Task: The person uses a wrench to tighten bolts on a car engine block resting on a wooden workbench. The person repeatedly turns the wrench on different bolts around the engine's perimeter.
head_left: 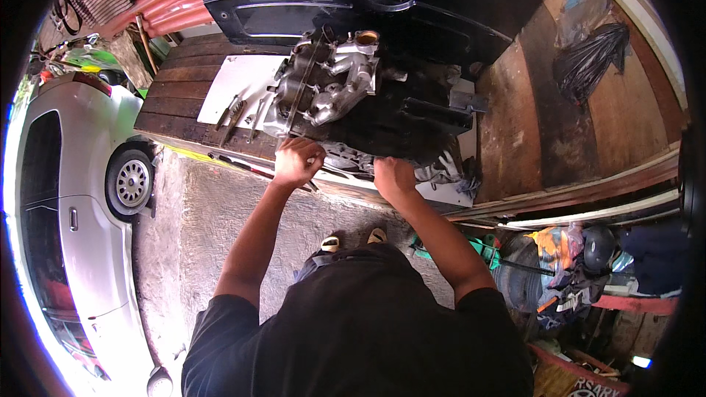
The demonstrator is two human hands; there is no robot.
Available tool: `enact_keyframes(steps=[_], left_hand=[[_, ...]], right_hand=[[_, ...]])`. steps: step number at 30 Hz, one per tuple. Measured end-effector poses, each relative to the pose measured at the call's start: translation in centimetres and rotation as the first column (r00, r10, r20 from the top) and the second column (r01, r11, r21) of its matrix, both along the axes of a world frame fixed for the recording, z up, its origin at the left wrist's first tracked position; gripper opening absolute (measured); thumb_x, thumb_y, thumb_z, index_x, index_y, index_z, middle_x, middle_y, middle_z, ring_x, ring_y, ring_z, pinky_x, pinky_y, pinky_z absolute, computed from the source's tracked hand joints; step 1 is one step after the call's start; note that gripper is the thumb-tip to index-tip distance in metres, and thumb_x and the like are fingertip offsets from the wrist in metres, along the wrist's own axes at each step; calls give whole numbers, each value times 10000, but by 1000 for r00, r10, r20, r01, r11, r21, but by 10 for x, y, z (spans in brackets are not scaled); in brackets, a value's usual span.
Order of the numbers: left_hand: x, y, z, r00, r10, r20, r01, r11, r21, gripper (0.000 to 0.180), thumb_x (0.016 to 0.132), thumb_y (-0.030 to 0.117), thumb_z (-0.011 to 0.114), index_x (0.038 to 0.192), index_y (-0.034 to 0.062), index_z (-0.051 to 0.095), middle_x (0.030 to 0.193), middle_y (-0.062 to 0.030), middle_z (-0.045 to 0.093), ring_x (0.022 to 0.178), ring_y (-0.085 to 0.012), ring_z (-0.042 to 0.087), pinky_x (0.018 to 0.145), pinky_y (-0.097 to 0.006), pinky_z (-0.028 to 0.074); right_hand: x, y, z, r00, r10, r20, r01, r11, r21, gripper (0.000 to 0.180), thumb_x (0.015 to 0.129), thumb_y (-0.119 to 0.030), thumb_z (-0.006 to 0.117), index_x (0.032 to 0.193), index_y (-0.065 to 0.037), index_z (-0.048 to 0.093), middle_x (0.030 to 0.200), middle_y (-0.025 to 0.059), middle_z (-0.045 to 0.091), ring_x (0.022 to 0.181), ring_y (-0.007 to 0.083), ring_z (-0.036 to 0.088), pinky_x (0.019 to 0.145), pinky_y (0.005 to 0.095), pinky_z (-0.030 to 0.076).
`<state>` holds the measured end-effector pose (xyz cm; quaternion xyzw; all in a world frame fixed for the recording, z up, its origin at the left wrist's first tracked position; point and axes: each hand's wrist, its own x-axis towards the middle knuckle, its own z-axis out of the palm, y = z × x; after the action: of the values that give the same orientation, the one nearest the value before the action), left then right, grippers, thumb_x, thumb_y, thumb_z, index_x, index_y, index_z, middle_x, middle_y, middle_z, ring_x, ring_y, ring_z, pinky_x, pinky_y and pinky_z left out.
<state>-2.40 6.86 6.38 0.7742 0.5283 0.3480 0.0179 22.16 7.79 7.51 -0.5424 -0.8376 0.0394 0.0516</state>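
Note:
My left hand (298, 162) is closed at the left end of a flat grey metal engine part (347, 159) with openings in it. At its right end my right hand (395, 177) is curled into a fist-like grip. The part lies along the bench's near edge; my fingertips are mostly hidden. Just beyond stands a bulky silver engine assembly (323, 84) with curved pipes and a round opening on top. Left of the assembly, pliers (234, 112) and other slim hand tools lie on a white sheet (239, 81). A crumpled grey glove or rag (443, 169) lies right of my right hand.
The wooden bench (180, 73) backs onto a black metal panel (294, 0). A black plastic bag (592, 62) hangs on the right. A silver car (81, 176) stands at left on the concrete floor (209, 220). Tyres (518, 272) and clutter fill the lower right.

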Motion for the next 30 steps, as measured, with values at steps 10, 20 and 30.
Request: enact_keyframes(steps=[10,20,30], left_hand=[[-1,-2,-3,998,-55,11,55,997,54,72,760,202,644,724,139,635,754,-15,660,767,-227,631,749,-371,465],[-4,1,-10,996,-85,35,83,996,43,74,761,192,645,720,131,638,748,-11,654,764,-227,626,745,-375,460],[-1,-1,-1,996,-84,36,82,995,52,55,729,160,672,700,138,632,714,0,641,718,-213,621,716,-351,461]], right_hand=[[11,-37,-32,962,-260,-88,255,965,-65,224,894,-281,585,970,-78,641,782,167,664,738,336,651,654,443,506],[47,-59,-165,445,-414,-794,205,910,-359,204,967,-180,506,1134,-65,522,817,44,680,753,138,642,642,294,506],[13,-37,-185,357,-562,-746,196,826,-528,272,963,-248,542,1144,-45,529,811,39,681,720,117,644,576,256,493]])
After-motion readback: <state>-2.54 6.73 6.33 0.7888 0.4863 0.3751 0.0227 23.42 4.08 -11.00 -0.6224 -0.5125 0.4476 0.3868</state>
